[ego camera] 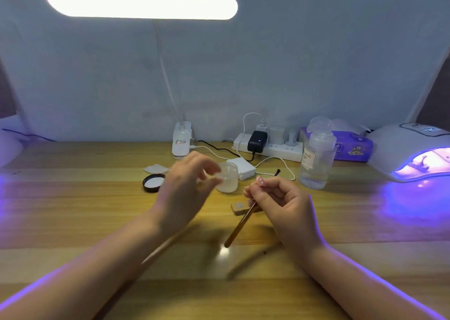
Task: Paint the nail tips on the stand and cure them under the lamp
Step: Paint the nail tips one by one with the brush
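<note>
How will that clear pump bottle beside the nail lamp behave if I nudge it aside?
The pump bottle looks tall and narrow, so it may tip. Its liquid appears low, so it is probably light. The smooth clear plastic wall could be slippery.

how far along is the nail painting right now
Setup looks done: the small jar is open, its black lid lying beside it, and the curing lamp glows purple with something inside, too blurred to identify. In hand: the right hand grips the brush; the left hand is blurred near the jar. Left: cannot tell.
</note>
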